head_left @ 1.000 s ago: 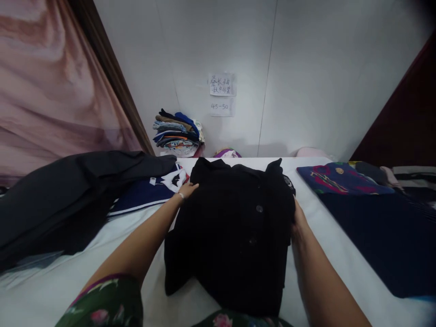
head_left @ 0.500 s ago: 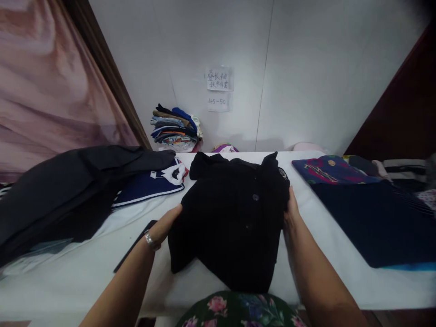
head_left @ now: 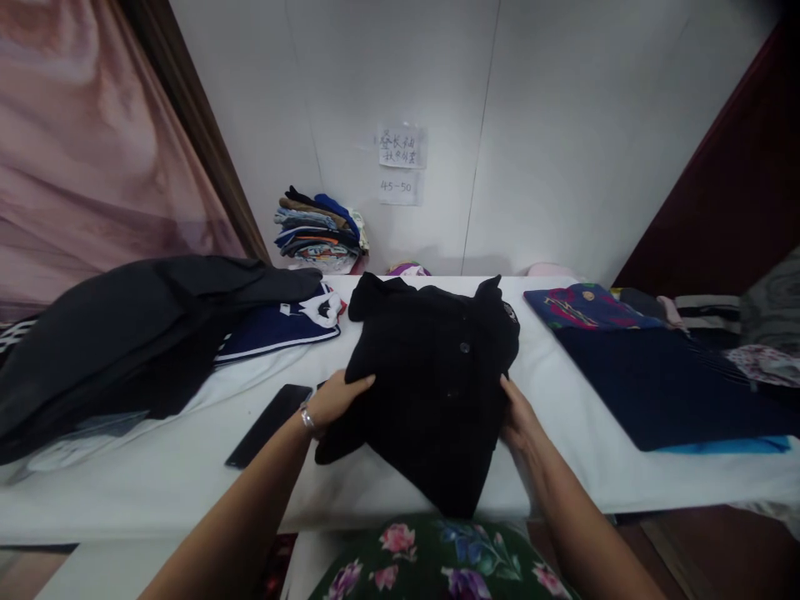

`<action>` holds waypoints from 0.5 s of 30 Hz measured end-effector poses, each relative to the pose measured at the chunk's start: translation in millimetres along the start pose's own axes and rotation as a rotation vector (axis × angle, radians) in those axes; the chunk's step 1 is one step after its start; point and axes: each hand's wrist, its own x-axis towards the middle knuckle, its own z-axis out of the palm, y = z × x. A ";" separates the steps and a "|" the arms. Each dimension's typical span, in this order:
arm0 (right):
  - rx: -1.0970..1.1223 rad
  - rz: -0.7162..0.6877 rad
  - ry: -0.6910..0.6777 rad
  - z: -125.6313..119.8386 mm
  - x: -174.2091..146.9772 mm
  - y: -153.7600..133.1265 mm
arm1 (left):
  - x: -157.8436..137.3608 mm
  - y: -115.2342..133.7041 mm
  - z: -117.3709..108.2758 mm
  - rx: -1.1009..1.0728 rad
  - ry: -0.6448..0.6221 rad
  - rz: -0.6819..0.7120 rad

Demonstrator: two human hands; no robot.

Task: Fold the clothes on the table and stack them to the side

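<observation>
A black buttoned jacket (head_left: 425, 358) lies on the white-covered table (head_left: 262, 504) in front of me, its lower edge hanging toward the near side. A round badge shows at its upper right. My left hand (head_left: 337, 398) grips the jacket's left side, thumb on top and the fingers tucked under the cloth. At the right edge, my right hand (head_left: 517, 414) holds the fabric the same way, its fingertips partly hidden. Just left of my left wrist rests a black phone (head_left: 268, 425), flat on the table.
Dark grey and black clothes (head_left: 137, 325) are heaped on the left, beside a navy garment with white trim (head_left: 268, 333). Folded navy clothing (head_left: 662, 383) lies on the right. A stack of folded clothes (head_left: 322, 229) stands at the back, near handwritten papers (head_left: 401, 162) on the wall.
My left hand has shifted inward along the jacket, and my right hand has slid lower on its edge. More of the phone shows. The view has moved slightly.
</observation>
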 end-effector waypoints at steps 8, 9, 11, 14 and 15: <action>-0.272 -0.047 0.141 -34.3 -9.3 -73.9 | -9.8 -10.3 -46.8 -0.276 0.043 -0.148; -0.327 -0.017 0.149 -43.3 -10.5 -76.7 | -11.9 -26.1 -46.9 -0.243 0.001 -0.213; -0.456 0.035 0.179 -60.4 -13.0 -75.2 | -18.4 -56.4 -43.0 -0.200 -0.070 -0.308; -0.665 -0.009 0.266 -76.0 -14.9 -68.3 | -28.9 -83.9 -36.0 -0.177 -0.060 -0.302; -0.716 -0.057 0.278 -76.0 -14.8 -68.1 | -30.9 -86.9 -35.2 -0.124 -0.001 -0.273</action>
